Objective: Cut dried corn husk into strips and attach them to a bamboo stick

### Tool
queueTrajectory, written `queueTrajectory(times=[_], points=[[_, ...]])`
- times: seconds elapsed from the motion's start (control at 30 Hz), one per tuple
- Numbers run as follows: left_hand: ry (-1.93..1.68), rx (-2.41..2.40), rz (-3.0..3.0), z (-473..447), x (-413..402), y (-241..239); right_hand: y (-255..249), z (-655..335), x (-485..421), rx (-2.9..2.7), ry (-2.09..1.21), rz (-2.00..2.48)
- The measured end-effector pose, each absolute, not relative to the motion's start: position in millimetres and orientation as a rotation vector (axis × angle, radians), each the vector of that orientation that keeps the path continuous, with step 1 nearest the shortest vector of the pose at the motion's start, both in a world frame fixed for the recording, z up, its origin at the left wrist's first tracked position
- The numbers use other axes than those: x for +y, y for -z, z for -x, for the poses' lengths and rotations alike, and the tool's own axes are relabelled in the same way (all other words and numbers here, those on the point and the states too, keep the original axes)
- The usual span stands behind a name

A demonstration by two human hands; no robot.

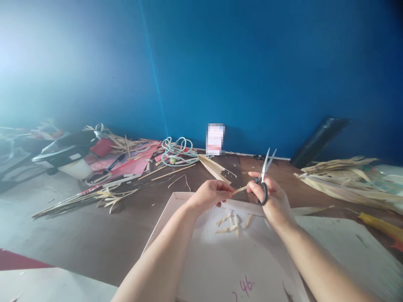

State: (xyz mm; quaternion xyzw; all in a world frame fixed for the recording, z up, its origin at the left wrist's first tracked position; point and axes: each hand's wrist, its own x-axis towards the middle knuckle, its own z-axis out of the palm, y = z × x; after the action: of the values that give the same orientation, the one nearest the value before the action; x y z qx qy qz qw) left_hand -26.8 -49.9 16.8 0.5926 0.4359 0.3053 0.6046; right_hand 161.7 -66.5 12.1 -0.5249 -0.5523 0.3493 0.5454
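My right hand [273, 201] has its fingers in the black handles of a pair of scissors [264, 174]; the blades point up and stand slightly apart. Between my two hands stretches a thin pale strip [241, 190] that looks like dried husk. My left hand [212, 193] pinches its left end, while the other end meets my right fingertips. Below both hands is a shallow white box lid [217, 264] with purple handwriting. Several short, pale twisted husk pieces [231, 224] lie inside it, near its far edge.
Behind the lid are a folded dried husk [214, 167] and a coiled pale cable [178, 153]. Sticks, wires and pink paper [138, 161] clutter the left. To the right lie more husks [343, 180] and a black roll [317, 140] against the blue wall [252, 75].
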Motion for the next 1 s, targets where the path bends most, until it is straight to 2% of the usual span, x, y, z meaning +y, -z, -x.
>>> queueTrajectory(times=[0.17, 0.33, 0.67, 1.0], points=[[-0.440, 1.026, -1.675, 29, -54, -20, -5, -165, -60, -1.168, -0.820, 1.223], [-0.325, 1.066, -1.779, 30, -56, -21, -2, -166, -57, -1.144, -0.854, 1.192], [-0.363, 1.060, -1.879, 26, -58, -18, -1, -165, -58, -1.172, -0.872, 1.221], [-0.331, 1.361, -2.297, 24, -63, -19, 0, -167, -57, -1.213, -0.880, 1.232]])
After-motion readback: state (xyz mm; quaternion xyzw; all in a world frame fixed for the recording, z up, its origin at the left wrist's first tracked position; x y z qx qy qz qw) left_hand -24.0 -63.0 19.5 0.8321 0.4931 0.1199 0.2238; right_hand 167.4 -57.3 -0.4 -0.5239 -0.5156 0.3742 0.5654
